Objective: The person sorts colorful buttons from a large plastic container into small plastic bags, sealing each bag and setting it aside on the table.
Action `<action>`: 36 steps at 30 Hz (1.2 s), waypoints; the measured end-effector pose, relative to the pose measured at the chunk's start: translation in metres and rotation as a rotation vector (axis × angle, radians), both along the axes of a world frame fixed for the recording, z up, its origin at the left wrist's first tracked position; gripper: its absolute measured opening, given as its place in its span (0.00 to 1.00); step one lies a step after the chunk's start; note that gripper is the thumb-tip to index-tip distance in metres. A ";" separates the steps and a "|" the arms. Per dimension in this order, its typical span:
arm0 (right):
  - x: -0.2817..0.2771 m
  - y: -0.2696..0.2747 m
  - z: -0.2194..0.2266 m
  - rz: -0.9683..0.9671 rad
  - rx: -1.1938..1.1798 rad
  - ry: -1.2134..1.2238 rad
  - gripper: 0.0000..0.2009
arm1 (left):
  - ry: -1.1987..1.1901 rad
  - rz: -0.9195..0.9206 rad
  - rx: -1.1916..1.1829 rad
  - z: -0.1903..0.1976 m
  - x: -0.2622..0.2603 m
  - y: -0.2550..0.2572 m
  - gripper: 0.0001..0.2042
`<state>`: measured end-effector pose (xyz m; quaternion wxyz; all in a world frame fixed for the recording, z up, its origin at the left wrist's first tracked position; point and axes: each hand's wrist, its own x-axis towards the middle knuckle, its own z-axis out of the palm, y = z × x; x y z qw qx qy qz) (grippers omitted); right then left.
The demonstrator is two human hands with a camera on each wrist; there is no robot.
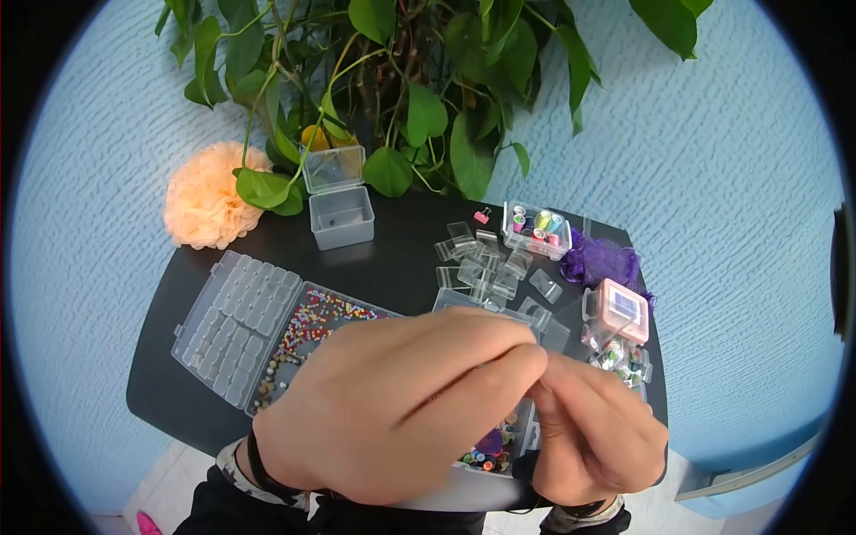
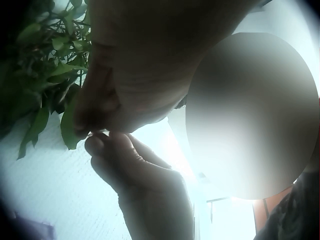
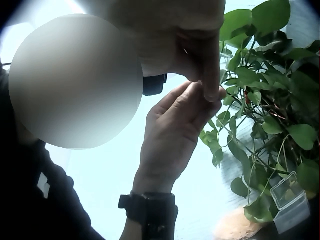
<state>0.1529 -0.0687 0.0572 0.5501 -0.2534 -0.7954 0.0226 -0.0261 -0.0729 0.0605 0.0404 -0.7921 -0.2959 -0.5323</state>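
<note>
Raised over the front of the black table, my left hand and right hand meet fingertip to fingertip. Each pinches between thumb and fingers. A tiny pale sliver shows where the fingertips meet in the left wrist view; I cannot tell what it is, and the fingers hide most of it. The right wrist view has a thin glint by the right fingers. Below the hands sit a divided clear box of small coloured beads, its lid laid open, and a clear case with buttons, partly covered.
Several small clear plastic pieces lie mid-table. Behind them are a box of thread spools and a pink binder clip. Purple mesh and a pink box stand right. An open clear box is near the plant.
</note>
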 end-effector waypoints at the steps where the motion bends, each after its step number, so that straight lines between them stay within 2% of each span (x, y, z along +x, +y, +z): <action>1: 0.001 0.000 0.000 0.000 0.003 -0.001 0.11 | -0.001 0.000 0.003 0.001 0.000 0.000 0.13; 3: 0.005 -0.002 -0.002 0.114 -0.052 0.110 0.12 | -0.107 -0.100 -0.036 0.005 -0.001 -0.001 0.14; 7: 0.009 0.002 -0.001 0.190 -0.104 0.068 0.12 | -0.241 -0.182 -0.218 0.017 0.000 -0.006 0.18; 9: 0.008 0.004 -0.002 0.272 -0.165 0.094 0.11 | -0.552 -0.263 -0.577 0.023 0.005 -0.015 0.25; 10: 0.007 0.002 -0.001 0.273 -0.165 0.093 0.11 | -0.553 -0.262 -0.577 0.023 0.001 -0.015 0.25; 12: 0.006 -0.002 0.003 0.338 -0.306 0.133 0.10 | -0.472 -0.374 -0.659 0.021 -0.009 -0.015 0.28; 13: 0.006 -0.002 0.003 0.338 -0.307 0.131 0.10 | -0.474 -0.374 -0.659 0.020 -0.008 -0.015 0.28; 15: 0.007 -0.003 0.004 0.338 -0.392 0.132 0.07 | -0.680 -0.460 -0.717 0.019 -0.003 -0.015 0.26; 19: 0.010 0.003 0.002 0.369 -0.430 0.124 0.04 | -0.766 -0.510 -0.829 0.022 -0.002 -0.018 0.22; 21: 0.008 0.007 -0.004 0.437 -0.425 0.257 0.04 | -0.814 -0.504 -0.871 0.024 -0.001 -0.021 0.16; 22: 0.009 0.007 -0.005 0.435 -0.425 0.257 0.04 | -0.813 -0.505 -0.871 0.024 -0.002 -0.020 0.16; 24: 0.011 0.006 -0.006 0.405 -0.512 0.281 0.05 | -0.636 -0.443 -0.649 0.022 -0.003 -0.018 0.12; 25: 0.009 0.004 -0.005 0.405 -0.511 0.281 0.05 | -0.635 -0.443 -0.649 0.020 -0.005 -0.015 0.12; 27: 0.001 -0.003 -0.001 0.485 -0.723 0.580 0.06 | -0.338 -0.233 -0.284 0.015 -0.008 -0.007 0.11; 31: -0.002 -0.007 0.000 0.414 -0.710 0.688 0.07 | -0.395 -0.118 -0.195 0.011 0.005 -0.009 0.13; 34: 0.000 -0.003 0.003 0.360 -0.621 0.576 0.08 | -0.382 -0.183 -0.218 0.011 0.007 -0.010 0.13; 36: 0.006 0.004 -0.004 0.392 -0.443 0.392 0.08 | -0.359 -0.202 -0.262 0.011 0.005 -0.010 0.12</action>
